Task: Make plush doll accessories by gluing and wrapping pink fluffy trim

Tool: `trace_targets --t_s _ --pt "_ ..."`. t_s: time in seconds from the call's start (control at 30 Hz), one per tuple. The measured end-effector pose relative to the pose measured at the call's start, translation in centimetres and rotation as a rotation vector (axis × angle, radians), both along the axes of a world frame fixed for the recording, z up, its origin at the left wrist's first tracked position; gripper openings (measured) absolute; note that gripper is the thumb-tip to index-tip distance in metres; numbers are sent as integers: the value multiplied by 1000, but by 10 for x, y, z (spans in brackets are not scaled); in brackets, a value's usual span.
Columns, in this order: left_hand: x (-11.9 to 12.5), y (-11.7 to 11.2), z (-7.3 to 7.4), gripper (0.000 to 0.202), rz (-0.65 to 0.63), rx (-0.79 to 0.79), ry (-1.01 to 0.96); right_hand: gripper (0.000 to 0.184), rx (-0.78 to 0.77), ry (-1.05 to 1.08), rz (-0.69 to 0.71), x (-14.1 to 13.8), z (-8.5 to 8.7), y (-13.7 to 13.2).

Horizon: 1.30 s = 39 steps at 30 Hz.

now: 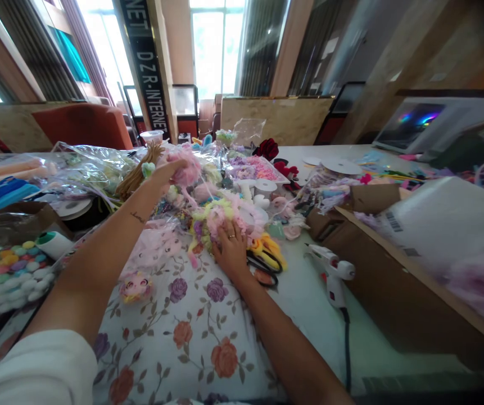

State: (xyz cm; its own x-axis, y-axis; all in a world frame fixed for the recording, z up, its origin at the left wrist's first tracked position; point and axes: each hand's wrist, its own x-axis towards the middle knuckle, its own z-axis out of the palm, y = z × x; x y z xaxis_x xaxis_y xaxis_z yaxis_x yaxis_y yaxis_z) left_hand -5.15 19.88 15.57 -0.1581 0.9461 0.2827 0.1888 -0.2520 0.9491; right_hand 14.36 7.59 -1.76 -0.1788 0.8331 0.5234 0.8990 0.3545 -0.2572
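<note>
My left hand (171, 173) reaches to the far side of the pile, its fingers closed around a tuft of pink fluffy yarn (188, 169). A thin pale strand runs from that tuft down toward the middle of the pile. Nearer to me, my right hand (232, 250) lies on a bundle of pink and yellow fluffy yarn (216, 214), fingers spread, palm down. Black-handled scissors (265, 267) rest just right of this hand, beside yellow fuzzy strips (272, 247). A doll-face piece (135, 286) with pink eyes sits on the flowered cloth (191, 332).
At right, a white glue gun (332, 273) stands beside a cardboard box (376, 275) holding a white plastic package (444, 225). Bags of pompoms (18, 275) and blue strips (1, 194) lie at left. White spools (265, 188) and dark red flowers (267, 149) are farther back.
</note>
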Motion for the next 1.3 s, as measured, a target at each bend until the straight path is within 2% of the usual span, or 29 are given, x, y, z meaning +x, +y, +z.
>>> trace_targets --t_s 0.1,0.2,0.3,0.4,0.5,0.63,0.8,0.93,1.07,1.2,1.3 --pt "-4 -10 26 28 -128 -89 -302 48 -1 -13 -5 0 -1 0" --pt "-13 -22 53 30 -155 -78 -524 48 5 -7 -18 0 -2 0" --pt "-27 -35 70 31 -130 -7 -559 53 18 8 -27 0 -2 0" --pt "-40 -49 71 31 -146 68 -519 57 23 28 -38 1 -2 0" --pt "-51 -68 58 30 -200 106 -552 58 35 58 -68 0 -4 2" --pt "-58 -102 26 29 -207 109 -794 53 124 102 -89 -1 -4 0" --pt "-63 -138 -12 26 2 -21 -1026 46 285 172 -60 3 1 -12" --pt "-64 -159 -26 29 -13 14 -1111 44 465 278 -51 5 7 -26" --pt "-56 -176 -39 25 -51 -92 -1129 49 557 324 23 -5 14 -40" --pt "-43 -184 -60 25 -78 -201 -1120 59 548 323 163 -26 28 -54" --pt "-32 -185 -76 29 -119 -234 -1127 65 388 338 270 -42 43 -61"
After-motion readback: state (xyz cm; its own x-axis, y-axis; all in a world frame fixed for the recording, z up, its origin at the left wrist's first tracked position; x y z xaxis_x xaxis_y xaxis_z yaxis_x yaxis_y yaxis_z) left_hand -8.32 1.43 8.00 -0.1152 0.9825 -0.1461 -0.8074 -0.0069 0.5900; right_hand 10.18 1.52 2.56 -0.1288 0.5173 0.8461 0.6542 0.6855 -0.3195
